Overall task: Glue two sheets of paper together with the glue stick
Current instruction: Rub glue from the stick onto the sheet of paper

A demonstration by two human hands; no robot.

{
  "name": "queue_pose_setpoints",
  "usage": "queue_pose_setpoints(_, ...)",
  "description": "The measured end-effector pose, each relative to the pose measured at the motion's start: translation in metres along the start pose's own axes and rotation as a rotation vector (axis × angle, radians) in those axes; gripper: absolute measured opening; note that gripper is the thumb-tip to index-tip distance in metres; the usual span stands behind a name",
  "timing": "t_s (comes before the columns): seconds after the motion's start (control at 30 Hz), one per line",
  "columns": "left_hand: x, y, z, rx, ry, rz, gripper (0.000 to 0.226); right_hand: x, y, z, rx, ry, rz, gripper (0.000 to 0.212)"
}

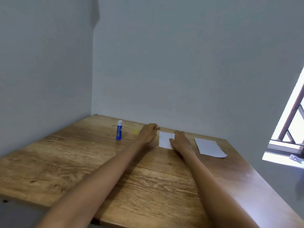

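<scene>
Two bare forearms reach up from the lower frame across the wooden table (69, 163). Right hand (181, 140) lies flat, released, on the centre sheet (164, 139); left hand (148, 133) curls empty beside it. Second sheet (209, 148) lies right of centre; glue stick (119, 130) stands uncapped left of centre, yellow cap (135, 131) near it.

Daylight from blown-out window (294, 129) at right, glare on table (256, 183) edge, soft blur overall, wide-angle bend.

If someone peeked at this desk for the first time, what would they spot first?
Probably the blue glue stick standing upright near the table's far left corner, its small yellow cap lying beside it. Then two white sheets: the right hand rests on one sheet, and the other sheet lies apart, farther right.
</scene>
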State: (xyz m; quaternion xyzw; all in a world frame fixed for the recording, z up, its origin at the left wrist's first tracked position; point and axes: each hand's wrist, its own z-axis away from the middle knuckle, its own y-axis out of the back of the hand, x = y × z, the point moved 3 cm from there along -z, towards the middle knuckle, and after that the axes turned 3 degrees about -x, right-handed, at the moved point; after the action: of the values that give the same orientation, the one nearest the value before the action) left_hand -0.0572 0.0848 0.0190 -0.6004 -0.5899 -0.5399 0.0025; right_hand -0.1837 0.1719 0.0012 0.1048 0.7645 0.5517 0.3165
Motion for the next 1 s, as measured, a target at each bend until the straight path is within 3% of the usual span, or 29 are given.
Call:
queue_pose_setpoints(0.13,-0.008,-0.033,-0.039,-0.196,0.184,-0.146,0.022,0.015,-0.011,-0.009,0.012,0.084,0.062,0.043)
queue_pose_setpoints(0.27,-0.009,-0.044,-0.064,-0.328,0.279,-0.299,0.043,0.021,-0.018,-0.016,0.025,0.128,0.055,0.042)
queue_pose_setpoints(0.47,-0.009,-0.042,-0.074,-0.412,0.380,-0.184,0.065,0.024,-0.021,-0.018,0.020,0.147,0.006,0.045)
queue_pose_setpoints(0.6,-0.008,-0.027,-0.061,-0.282,0.340,0.174,0.029,0.023,-0.013,-0.015,0.080,0.120,-0.143,0.048)
queue_pose_setpoints(0.73,-0.007,0.004,-0.027,-0.254,0.305,0.369,0.028,0.021,0.001,-0.005,0.219,0.089,-0.421,0.047)
queue_pose_setpoints(0.83,-0.008,0.034,0.010,-0.260,0.316,0.463,0.025,0.002,0.002,0.006,0.098,0.114,-0.592,0.041)
queue_pose_setpoints(1.0,-0.032,0.080,0.075,-0.454,0.417,0.353,0.015,-0.042,-0.015,0.032,-0.109,0.260,-0.473,0.032)
